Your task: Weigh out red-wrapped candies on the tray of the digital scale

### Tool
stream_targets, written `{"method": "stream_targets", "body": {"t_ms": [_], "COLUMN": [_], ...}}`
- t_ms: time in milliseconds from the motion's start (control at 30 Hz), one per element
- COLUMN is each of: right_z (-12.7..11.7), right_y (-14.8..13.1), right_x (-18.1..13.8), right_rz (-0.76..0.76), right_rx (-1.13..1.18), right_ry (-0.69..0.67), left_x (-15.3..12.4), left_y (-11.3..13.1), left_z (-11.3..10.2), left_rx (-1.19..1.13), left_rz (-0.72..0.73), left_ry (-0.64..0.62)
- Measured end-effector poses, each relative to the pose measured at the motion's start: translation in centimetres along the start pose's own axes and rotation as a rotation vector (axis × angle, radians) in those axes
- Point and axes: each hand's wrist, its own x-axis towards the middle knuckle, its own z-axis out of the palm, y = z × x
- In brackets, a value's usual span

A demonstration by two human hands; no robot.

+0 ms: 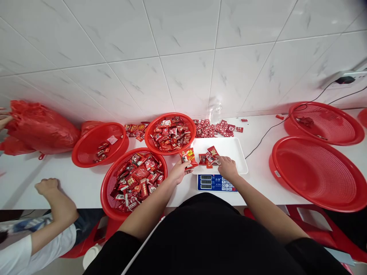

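My left hand (178,172) is closed on a red snack packet (188,157) with a yellow print, held at the left edge of the scale's white tray (239,154). My right hand (228,167) reaches over the tray, its fingertips at a small pile of red packets (208,156); whether it grips one is hidden. Below the tray shows the scale's blue keypad panel (216,183). Beside my left hand stand two red baskets full of small red packets, the round basket (147,143) behind and the larger basket (105,191) nearer me.
More red packets (210,128) lie along the tiled wall near a clear plastic bottle (215,112). On the right are two red baskets, one in front (318,172); a black cable (265,135) crosses the table. Leftward, a co-worker's arm (59,206) rests near a red bag (43,128).
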Motion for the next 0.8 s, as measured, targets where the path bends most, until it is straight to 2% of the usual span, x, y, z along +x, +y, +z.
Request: {"method": "stream_targets", "body": {"t_ms": [167, 300, 400, 467, 533, 600, 667, 733, 800], "right_z": [-0.3, -1.3, -1.6, -1.4, -1.1, -0.7, -0.5, -0.5, -0.8], "right_y": [1.9, 2.4, 0.3, -2.2, -4.5, -5.8, -5.8, -4.6, -2.9], "right_x": [-0.6, -1.2, -1.6, -2.1, -2.6, -3.1, -3.2, -2.8, -2.0], "right_rz": [0.016, 0.102, 0.065, -0.063, -0.22, -0.336, -0.36, -0.281, -0.133], "right_rx": [0.048, 0.166, 0.468, 0.601, 0.609, 0.579, 0.596, 0.648, 0.683], "right_ry": [-0.005, 0.069, 0.132, 0.15, 0.158, 0.156, 0.16, 0.186, 0.219], "left_x": [0.2, -0.1, -0.9, -1.5, -1.8, -1.7, -1.3, -0.8, -0.2], "left_y": [-1.0, -1.4, -1.5, -1.9, -2.3, -2.8, -3.0, -2.8, -2.2], "left_z": [-0.6, -0.4, 0.7, 1.9, 3.0, 3.6, 3.4, 2.6, 1.5], "left_rx": [0.056, 0.099, 0.115, 0.117, 0.108, 0.089, 0.058, 0.037, 0.046], "left_rz": [-0.042, -0.027, -0.021, -0.02, -0.024, -0.026, -0.014, 0.01, 0.03], "left_ry": [-0.002, -0.069, -0.206, -0.315, -0.385, -0.371, -0.306, -0.221, -0.125]}}
